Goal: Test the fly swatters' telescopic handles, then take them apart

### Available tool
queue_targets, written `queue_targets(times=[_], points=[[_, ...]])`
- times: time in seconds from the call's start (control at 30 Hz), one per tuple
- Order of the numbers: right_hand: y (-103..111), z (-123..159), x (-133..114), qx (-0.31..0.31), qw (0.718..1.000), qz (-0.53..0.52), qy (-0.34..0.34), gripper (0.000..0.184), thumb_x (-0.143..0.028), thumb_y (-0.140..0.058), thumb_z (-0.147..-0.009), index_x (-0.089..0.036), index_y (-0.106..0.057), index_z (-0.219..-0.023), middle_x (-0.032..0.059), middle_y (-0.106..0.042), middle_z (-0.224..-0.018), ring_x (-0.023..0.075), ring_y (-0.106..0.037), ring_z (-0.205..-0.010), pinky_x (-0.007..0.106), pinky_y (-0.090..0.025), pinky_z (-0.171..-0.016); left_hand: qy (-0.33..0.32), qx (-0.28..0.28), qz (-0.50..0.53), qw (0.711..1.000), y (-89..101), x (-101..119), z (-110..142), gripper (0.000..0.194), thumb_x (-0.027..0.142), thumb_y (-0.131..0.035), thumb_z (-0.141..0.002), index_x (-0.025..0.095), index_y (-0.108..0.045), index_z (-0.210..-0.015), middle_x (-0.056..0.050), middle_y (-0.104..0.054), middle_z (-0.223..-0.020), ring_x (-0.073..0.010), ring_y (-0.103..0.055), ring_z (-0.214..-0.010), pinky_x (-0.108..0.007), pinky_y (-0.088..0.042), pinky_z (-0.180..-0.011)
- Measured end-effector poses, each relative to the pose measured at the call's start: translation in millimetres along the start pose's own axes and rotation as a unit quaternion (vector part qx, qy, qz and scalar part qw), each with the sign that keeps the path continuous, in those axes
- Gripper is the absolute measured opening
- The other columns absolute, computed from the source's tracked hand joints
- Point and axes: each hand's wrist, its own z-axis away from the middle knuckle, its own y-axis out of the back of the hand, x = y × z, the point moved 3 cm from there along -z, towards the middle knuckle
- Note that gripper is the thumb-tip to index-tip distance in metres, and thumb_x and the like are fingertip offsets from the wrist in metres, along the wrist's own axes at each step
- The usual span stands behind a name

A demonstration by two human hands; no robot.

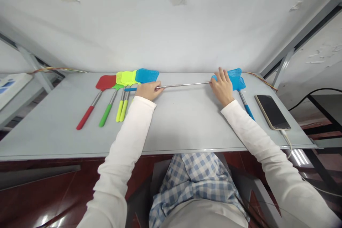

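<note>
A blue fly swatter with a long metal rod [187,85] is stretched level between my hands, above the table. My left hand [148,91] is closed around its handle end, and the blue grip [130,89] sticks out to the left. At the rod's other end my right hand [222,85] pinches it near the blue swatter head [234,74], with some fingers raised. Another blue fly swatter [248,108] lies under and beside my right hand, its head partly covered. Close to my left hand rests a further blue swatter head [146,75], its handle hidden.
On the left of the grey table [181,131] lie a red fly swatter [87,115], a green one [107,112] and two yellow ones [123,105], heads overlapping. A phone [272,112] with a white cable [285,137] sits at the right. A white wall [187,35] stands behind.
</note>
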Motion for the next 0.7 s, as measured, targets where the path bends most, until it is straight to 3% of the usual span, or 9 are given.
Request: queue_targets(times=[0.13,0.23,0.37,0.57,0.7], points=[[-2.2,0.3,17.4,-0.022,1.0,-0.007,0.013,0.031,-0.024,-0.036,-0.092,-0.015,-0.066,-0.096,0.0169,-0.06,-0.115,0.031,-0.04,-0.128,0.05,-0.03,-0.1,0.027,0.017,-0.011,0.999,-1.4,-10.2,-0.7,0.028,0.041,-0.044,-0.086,0.022,-0.063,-0.078,-0.008,-0.071,-0.085,-0.0217,-0.061,-0.076,-0.03,-0.02,-0.054],[-2.4,-0.7,22.2,-0.068,0.996,-0.015,0.06,0.031,-0.026,-0.039,-0.089,-0.016,-0.069,-0.086,0.0142,-0.065,-0.092,0.0287,-0.051,-0.103,0.044,-0.034,-0.087,0.054,0.015,-0.019,0.998,-2.6,-13.1,-0.8,0.041,0.049,-0.038,-0.088,0.021,-0.067,-0.079,-0.011,-0.07,-0.079,-0.0232,-0.061,-0.073,-0.03,-0.022,-0.055],[2.6,-1.4,18.9,-0.094,0.992,-0.018,0.086,0.029,-0.022,-0.043,-0.082,-0.017,-0.07,-0.076,0.01,-0.063,-0.068,0.0249,-0.049,-0.08,0.038,-0.029,-0.072,0.075,0.016,-0.023,0.997,-2.9,-11.3,-0.3,0.053,0.052,-0.032,-0.089,0.02,-0.073,-0.084,-0.014,-0.069,-0.074,-0.0259,-0.062,-0.074,-0.031,-0.028,-0.06],[7.8,1.0,17.7,-0.093,0.993,-0.006,0.067,0.028,-0.016,-0.045,-0.077,-0.015,-0.073,-0.074,0.0109,-0.067,-0.065,0.0238,-0.047,-0.074,0.036,-0.023,-0.068,0.072,0.01,-0.031,0.997,-5.5,-4.4,-0.7,0.059,0.054,-0.029,-0.091,0.018,-0.076,-0.09,-0.018,-0.07,-0.077,-0.0288,-0.064,-0.079,-0.033,-0.034,-0.065],[9.6,0.8,-2.2,-0.092,0.992,-0.016,0.087,0.03,-0.016,-0.044,-0.081,-0.015,-0.074,-0.077,0.0104,-0.07,-0.07,0.024,-0.049,-0.078,0.037,-0.023,-0.07,0.017,-0.012,-0.037,0.999,-8.4,22.5,0.2,0.059,0.053,-0.028,-0.093,0.018,-0.076,-0.095,-0.019,-0.071,-0.081,-0.0292,-0.066,-0.081,-0.034,-0.037,-0.066]])
